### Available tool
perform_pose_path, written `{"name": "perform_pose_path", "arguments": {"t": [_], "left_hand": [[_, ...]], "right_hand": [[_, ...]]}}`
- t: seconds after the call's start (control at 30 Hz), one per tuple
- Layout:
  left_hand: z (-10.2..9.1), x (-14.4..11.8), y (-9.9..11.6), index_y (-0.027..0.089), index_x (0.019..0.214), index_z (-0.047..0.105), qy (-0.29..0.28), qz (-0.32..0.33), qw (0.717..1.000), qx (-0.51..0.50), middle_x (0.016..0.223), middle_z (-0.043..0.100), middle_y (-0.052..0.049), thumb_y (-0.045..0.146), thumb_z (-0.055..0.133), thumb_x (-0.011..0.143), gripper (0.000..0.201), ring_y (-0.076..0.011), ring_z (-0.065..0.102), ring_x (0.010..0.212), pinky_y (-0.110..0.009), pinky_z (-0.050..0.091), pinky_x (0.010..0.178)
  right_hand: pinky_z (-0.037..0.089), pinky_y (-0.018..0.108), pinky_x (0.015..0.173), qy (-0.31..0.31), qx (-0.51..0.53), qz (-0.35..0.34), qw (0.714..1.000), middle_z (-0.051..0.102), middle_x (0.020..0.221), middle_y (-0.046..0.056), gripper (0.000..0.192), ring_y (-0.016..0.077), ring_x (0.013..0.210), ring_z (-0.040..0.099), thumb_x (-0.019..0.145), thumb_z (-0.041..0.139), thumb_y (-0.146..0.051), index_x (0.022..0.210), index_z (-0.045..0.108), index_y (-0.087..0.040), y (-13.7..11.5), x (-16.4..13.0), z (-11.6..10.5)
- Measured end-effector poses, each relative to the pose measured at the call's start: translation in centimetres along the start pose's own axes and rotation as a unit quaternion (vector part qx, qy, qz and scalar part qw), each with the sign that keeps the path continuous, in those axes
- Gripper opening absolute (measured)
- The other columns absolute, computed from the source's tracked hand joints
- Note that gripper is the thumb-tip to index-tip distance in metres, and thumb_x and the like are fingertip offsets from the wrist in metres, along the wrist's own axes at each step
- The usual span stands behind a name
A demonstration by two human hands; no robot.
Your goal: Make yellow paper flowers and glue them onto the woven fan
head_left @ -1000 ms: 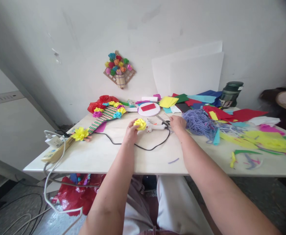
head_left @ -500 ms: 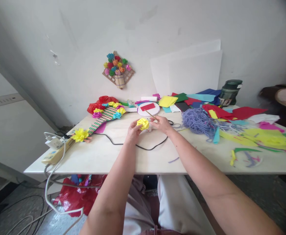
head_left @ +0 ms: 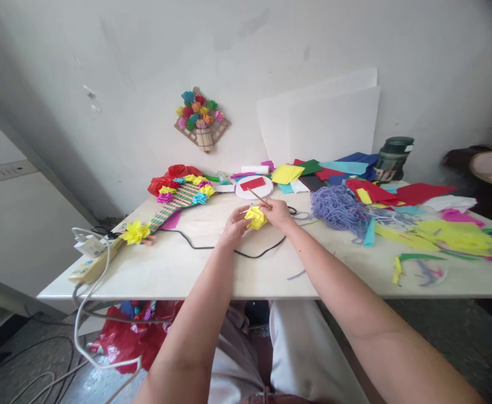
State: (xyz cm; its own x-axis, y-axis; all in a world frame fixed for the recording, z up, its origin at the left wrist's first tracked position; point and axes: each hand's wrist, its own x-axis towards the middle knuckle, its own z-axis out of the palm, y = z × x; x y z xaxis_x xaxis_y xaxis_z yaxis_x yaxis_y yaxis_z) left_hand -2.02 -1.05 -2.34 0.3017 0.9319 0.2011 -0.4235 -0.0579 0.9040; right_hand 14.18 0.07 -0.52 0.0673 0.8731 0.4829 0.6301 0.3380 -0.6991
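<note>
Between my two hands is a crumpled yellow paper flower [head_left: 255, 218], held above the table. My left hand [head_left: 234, 226] grips its left side. A thin wooden stick [head_left: 256, 196] pokes out toward the back left from the fingers of my right hand [head_left: 279, 214], which also touch the flower's right edge. Behind the hands lies a white oval card [head_left: 265, 189] with a red paper rectangle [head_left: 253, 184] on it. Scissors, only their black handle loop [head_left: 292, 210] showing, lie partly hidden beside my right hand.
A woven piece with paper flowers [head_left: 182, 196] lies on the left near a power strip [head_left: 96, 268]. Purple yarn [head_left: 338, 210] and coloured paper sheets [head_left: 427, 194] cover the right side. A dark jar [head_left: 394, 160] stands behind them. A black cord [head_left: 254, 257] crosses the table's front.
The yellow flower has moved slightly right, against my right fingers. My left hand followed it, and the gap between my hands has closed. The stick stays in my right hand.
</note>
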Motion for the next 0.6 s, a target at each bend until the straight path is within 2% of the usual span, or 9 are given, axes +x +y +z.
{"name": "perform_pose_path", "arguments": {"t": [0.2, 0.33, 0.47, 0.6], "left_hand": [[-0.04, 0.10, -0.03, 0.014, 0.097, 0.062, 0.033, -0.020, 0.999, -0.030, 0.084, 0.068, -0.007, 0.030, 0.074, 0.061, 0.041, -0.0191, 0.064, 0.079, -0.030, 0.047, 0.071], [0.21, -0.07, 0.26, 0.012, 0.084, 0.065, 0.052, -0.041, 0.998, -0.008, 0.073, 0.066, -0.006, 0.029, 0.072, 0.057, 0.033, -0.0167, 0.062, 0.068, -0.027, 0.045, 0.062], [0.40, -0.21, 0.38, 0.012, 0.070, 0.064, 0.091, -0.059, 0.994, 0.016, 0.060, 0.061, -0.003, 0.027, 0.071, 0.053, 0.024, -0.0137, 0.056, 0.055, -0.025, 0.040, 0.052], [0.42, -0.13, 0.28, 0.012, 0.066, 0.063, 0.116, -0.060, 0.991, 0.023, 0.057, 0.060, -0.002, 0.025, 0.071, 0.050, 0.022, -0.0122, 0.053, 0.052, -0.023, 0.037, 0.050]], "right_hand": [[0.051, 0.026, 0.069, -0.028, 0.050, -0.017, 0.998, 0.075, 0.084, 0.002, 0.020, 0.0188, 0.079, 0.067, 0.073, 0.063, -0.023, 0.090, 0.075, -0.022, 0.80, 0.20, 0.51], [0.050, 0.026, 0.066, -0.063, 0.074, -0.046, 0.994, 0.074, 0.082, 0.003, 0.019, 0.0181, 0.076, 0.066, 0.073, 0.064, -0.020, 0.087, 0.076, -0.022, 0.59, -0.04, 0.65], [0.047, 0.024, 0.066, -0.050, 0.064, -0.123, 0.989, 0.070, 0.082, 0.004, 0.014, 0.0153, 0.076, 0.062, 0.071, 0.066, -0.016, 0.081, 0.076, -0.020, 0.08, -0.20, 0.53], [0.043, 0.022, 0.060, -0.062, 0.051, -0.133, 0.988, 0.065, 0.074, 0.001, 0.014, 0.0119, 0.068, 0.057, 0.069, 0.068, -0.015, 0.078, 0.076, -0.023, -0.02, -0.14, 0.59]]}}
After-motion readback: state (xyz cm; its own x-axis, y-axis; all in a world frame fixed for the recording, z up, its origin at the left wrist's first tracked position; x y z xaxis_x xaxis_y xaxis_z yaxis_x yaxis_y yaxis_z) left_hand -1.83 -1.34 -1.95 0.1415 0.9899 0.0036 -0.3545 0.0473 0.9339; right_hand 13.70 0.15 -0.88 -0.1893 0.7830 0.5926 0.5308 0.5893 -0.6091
